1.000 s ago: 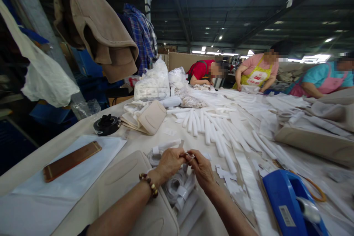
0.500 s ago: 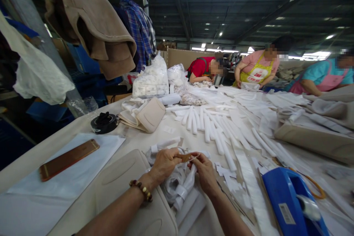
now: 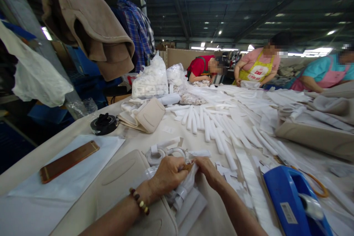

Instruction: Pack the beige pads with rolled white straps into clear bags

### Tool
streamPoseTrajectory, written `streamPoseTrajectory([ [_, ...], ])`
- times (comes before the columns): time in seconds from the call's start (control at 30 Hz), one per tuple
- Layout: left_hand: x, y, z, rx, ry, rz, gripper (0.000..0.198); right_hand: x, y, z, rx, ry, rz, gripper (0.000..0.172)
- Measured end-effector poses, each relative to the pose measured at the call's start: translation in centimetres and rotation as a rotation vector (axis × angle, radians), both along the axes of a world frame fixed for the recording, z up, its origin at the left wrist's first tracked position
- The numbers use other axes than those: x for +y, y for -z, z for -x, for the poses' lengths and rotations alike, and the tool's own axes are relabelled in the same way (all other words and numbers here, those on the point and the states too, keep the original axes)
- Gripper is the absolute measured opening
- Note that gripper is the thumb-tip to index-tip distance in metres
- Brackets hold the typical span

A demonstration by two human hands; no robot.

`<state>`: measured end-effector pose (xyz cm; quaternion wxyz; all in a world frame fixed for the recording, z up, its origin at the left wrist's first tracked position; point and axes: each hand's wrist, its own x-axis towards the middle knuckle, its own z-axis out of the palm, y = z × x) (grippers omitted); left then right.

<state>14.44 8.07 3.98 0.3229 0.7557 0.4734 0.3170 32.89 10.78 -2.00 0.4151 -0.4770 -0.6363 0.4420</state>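
My hands have sunk onto the white strips point(image 3: 184, 191): left hand point(image 3: 168, 172) and right hand point(image 3: 209, 171), fingers curled shut, pinch a tan tab point(image 3: 189, 166) steady between them; blue tape dispenser point(image 3: 287, 199) at four o'clock.

Both hands have dropped from where they were held up a second ago. The left hand point(image 3: 168, 173) and the right hand point(image 3: 210, 171) now press down into the bundle of white strips point(image 3: 184, 191), knuckles up and fingers curled in. The tan strip point(image 3: 189, 166), held out flat between the fingertips half a second ago, is now mostly hidden where the two hands meet, with only a small end showing. With the hands lower, the white loops point(image 3: 166, 152) just beyond them have come into plain view.
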Motion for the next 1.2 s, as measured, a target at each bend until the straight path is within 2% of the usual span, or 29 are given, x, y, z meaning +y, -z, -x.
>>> streamPoseTrajectory([
  [0.07,0.0,-0.3,-0.3,-0.032,-0.041,0.022,0.019,0.0,-0.5,0.0,0.004,0.076,-0.009,0.011],
  [0.13,0.2,-0.8,-0.6,-0.065,-0.079,0.040,0.015,-0.3,-1.3,0.2,0.040,0.108,-0.002,0.018],
  [0.23,0.8,-1.7,-1.5,-0.091,-0.100,0.061,0.010,-0.8,-2.3,0.7,0.101,0.041,0.010,0.031],
  [0.33,1.4,-2.6,-2.4,-0.079,-0.053,0.072,0.008,-1.1,-2.2,1.3,0.173,0.025,0.025,0.015],
  [0.37,1.6,-2.8,-2.5,-0.070,-0.017,0.075,0.006,-1.2,-1.9,1.5,0.208,0.045,0.032,0.013],
  [0.43,2.2,-2.9,-2.3,-0.047,0.055,0.070,0.015,-1.2,-1.1,1.9,0.289,0.096,0.048,0.021],
  [0.5,2.8,-2.6,-1.9,-0.006,0.086,0.040,0.026,-1.3,-0.4,2.2,0.367,0.152,0.069,0.027],
  [0.57,3.5,-1.8,-1.4,0.072,0.102,-0.007,0.029,-1.4,-0.1,2.4,0.432,0.212,0.090,0.032],
  [0.7,4.2,0.2,-1.1,0.267,0.188,-0.076,0.026,-1.9,0.0,2.6,0.514,0.272,0.127,0.037],
  [0.8,4.5,1.0,-1.5,0.378,0.186,-0.123,0.016,-2.1,0.3,2.4,0.529,0.277,0.165,0.034],
  [1.07,5.0,1.1,-1.5,0.607,0.292,-0.238,0.013,-2.5,0.8,2.4,0.605,0.270,0.199,0.033],
  [1.2,4.4,1.1,-1.6,0.687,0.334,-0.294,0.012,-2.5,1.0,2.5,0.662,0.373,0.275,0.032],
])
